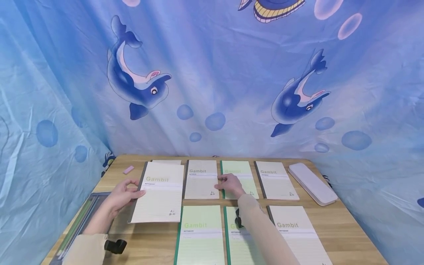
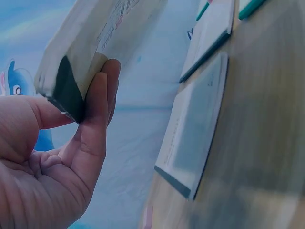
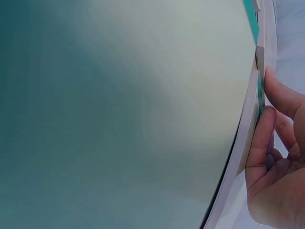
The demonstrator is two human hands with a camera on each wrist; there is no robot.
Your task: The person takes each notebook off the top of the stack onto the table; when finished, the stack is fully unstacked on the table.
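My left hand (image 1: 123,197) grips a pale notebook (image 1: 162,202) by its dark spine, thumb on the cover and fingers behind. In the left wrist view, this notebook (image 2: 78,52) is raised off the table, and another notebook lies partly hidden behind it in the head view. At the back row, my right hand (image 1: 232,184) touches the right edge of a pale notebook (image 1: 202,184), thumb and forefinger spread apart. Its palm is over the green-spined notebook (image 1: 240,171) beside it. The right wrist view shows the fingers at the notebooks' edges; their exact contact is unclear.
Another pale notebook (image 1: 276,180) and a white case (image 1: 313,184) are at the back right. Two green-spined notebooks (image 1: 200,239) and a pale one (image 1: 299,235) form the front row. A pink eraser-like block (image 1: 128,169) and a grey pouch (image 1: 81,221) are at left.
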